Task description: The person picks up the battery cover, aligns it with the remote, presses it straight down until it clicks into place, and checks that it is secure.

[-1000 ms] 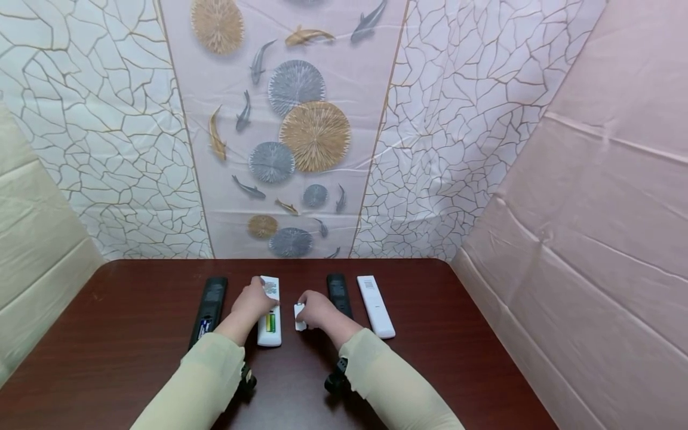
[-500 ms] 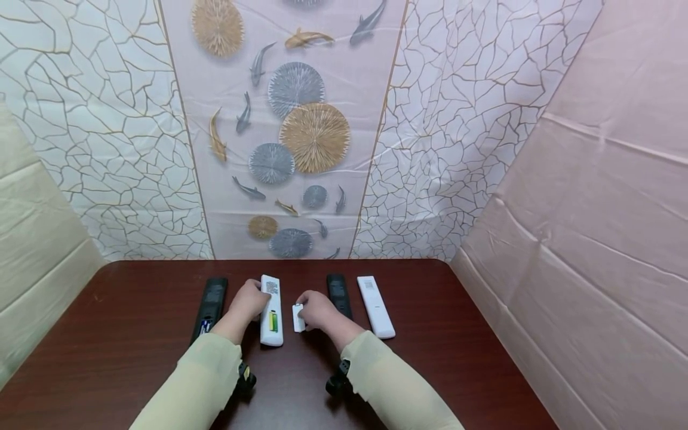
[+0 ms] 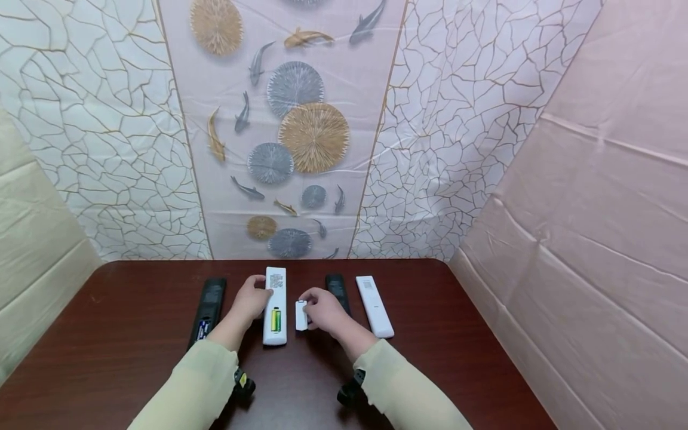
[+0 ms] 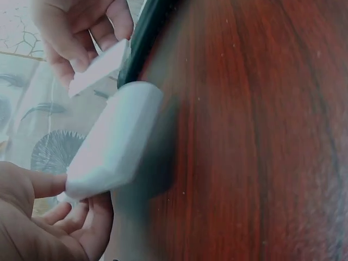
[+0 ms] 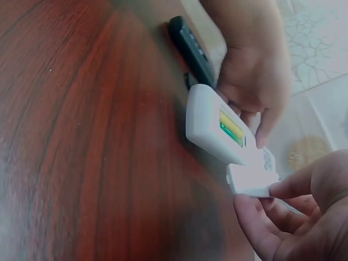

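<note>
My left hand (image 3: 251, 300) grips a white remote control (image 3: 276, 286) by its side, thumb on the back face. The remote is held back side up, its battery compartment uncovered. Green and yellow batteries (image 5: 231, 129) lie in that compartment. Just to the right, my right hand (image 3: 325, 310) pinches a small white battery cover (image 3: 301, 315) between thumb and fingers. In the right wrist view the cover (image 5: 252, 180) overlaps the far end of the remote. The left wrist view shows the remote (image 4: 117, 138) tilted close over the table, with the cover beyond it.
A black remote (image 3: 208, 307) with blue batteries in its uncovered compartment lies left of my left hand. Beyond my right hand are another black remote (image 3: 337, 291) and a second white remote (image 3: 375, 306). All lie on the dark wooden table (image 3: 430, 370), backed by a patterned cloth.
My left hand has shifted its grip to the remote's side and brought the remote rightward, toward the cover. The right hand has turned the battery cover slightly, still pinching it.
</note>
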A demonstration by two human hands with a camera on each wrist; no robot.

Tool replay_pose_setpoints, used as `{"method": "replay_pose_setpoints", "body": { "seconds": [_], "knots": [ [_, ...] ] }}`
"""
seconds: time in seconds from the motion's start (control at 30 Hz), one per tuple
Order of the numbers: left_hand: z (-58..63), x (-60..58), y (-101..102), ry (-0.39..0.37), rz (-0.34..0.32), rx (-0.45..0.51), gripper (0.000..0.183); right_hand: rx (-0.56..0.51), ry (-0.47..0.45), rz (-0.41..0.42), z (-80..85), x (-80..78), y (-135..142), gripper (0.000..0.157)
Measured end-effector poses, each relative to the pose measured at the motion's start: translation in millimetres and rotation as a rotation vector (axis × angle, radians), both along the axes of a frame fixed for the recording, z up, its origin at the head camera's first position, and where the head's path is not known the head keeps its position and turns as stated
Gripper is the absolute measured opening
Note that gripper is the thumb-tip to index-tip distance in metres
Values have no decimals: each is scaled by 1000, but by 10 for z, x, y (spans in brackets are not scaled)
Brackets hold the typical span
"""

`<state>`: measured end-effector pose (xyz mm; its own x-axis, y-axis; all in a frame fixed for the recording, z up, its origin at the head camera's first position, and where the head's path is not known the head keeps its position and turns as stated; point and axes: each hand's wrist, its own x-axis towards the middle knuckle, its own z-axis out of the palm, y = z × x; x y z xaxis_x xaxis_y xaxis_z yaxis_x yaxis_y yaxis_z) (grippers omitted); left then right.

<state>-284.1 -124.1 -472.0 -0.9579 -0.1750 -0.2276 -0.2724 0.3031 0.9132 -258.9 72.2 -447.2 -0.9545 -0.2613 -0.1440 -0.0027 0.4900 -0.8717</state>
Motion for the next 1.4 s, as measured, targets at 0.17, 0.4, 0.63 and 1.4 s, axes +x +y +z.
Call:
{"method": "replay_pose_setpoints", "body": {
  "seconds": [0.17,0.4,0.63,1.4],
  "knots": [
    [29,6,11,8,-24,95,51,-60,-11,-37,73,8,118,17],
    [103,65,74,21,-39,133,50,-80,-8,-63,83,22,234,16],
    [123,80,110,32,-39,152,50,-103,-17,-58,90,50,259,14],
    [177,119,206,40,-75,211,49,-212,-9,-37,71,127,-72,16]
  ]
}}
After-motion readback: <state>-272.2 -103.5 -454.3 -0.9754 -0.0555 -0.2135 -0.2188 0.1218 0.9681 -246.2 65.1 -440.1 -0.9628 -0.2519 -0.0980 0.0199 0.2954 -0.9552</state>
